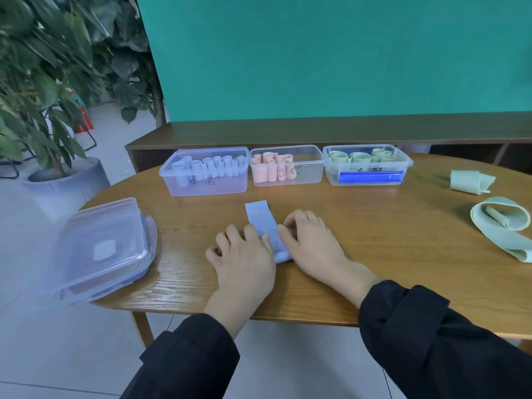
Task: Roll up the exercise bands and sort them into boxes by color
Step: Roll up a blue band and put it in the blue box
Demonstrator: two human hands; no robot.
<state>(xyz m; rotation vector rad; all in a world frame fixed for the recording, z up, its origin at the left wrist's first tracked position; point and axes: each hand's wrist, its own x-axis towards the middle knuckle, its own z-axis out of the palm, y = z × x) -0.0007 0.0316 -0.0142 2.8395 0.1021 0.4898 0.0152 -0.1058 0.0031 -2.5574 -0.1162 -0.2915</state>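
Both hands rest on the table [359, 240] with a blue band [263, 226] between them: the left hand [244, 254] lies flat with fingers spread and nearly straight, its fingertips on the band's near left edge, and the right hand [311, 240] curls its fingers onto the band's right edge, pinching it by the rolled near end; the far end lies flat, marked 20. Beyond the hands stand three clear boxes in a row: a blue box [204, 185] of blue rolls, a pink box [288, 177] of pink rolls, a green box [367, 177] of green rolls. Right of the right hand lie two loose green bands [501, 226]. Left of the left hand sit stacked lids [103, 249]
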